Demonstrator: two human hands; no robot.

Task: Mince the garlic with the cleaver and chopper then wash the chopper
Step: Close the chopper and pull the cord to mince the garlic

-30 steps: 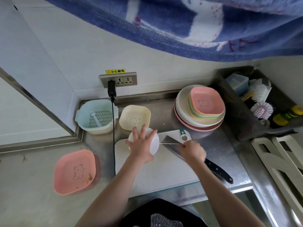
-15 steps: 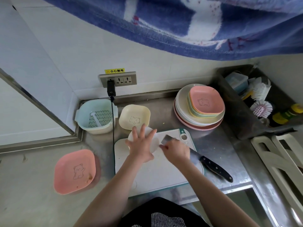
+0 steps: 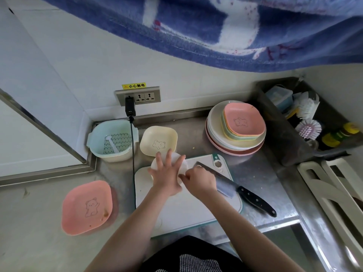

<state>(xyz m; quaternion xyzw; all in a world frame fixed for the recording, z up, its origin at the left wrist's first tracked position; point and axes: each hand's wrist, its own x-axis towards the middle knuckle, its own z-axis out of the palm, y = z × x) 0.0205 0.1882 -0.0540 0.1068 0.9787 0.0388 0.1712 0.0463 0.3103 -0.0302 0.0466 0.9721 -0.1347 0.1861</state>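
Head view: left hand (image 3: 167,176) flat atop white chopper (image 3: 181,163), right hand's (image 3: 199,180) grip unclear beside cleaver (image 3: 225,183).

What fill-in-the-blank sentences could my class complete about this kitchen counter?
1. The left hand lies flat on the white ____.
2. The cleaver lies on the cutting ____.
3. The single dish left of the board is ____.
4. The cable runs down from the wall ____.

Missing words: chopper; board; pink; socket
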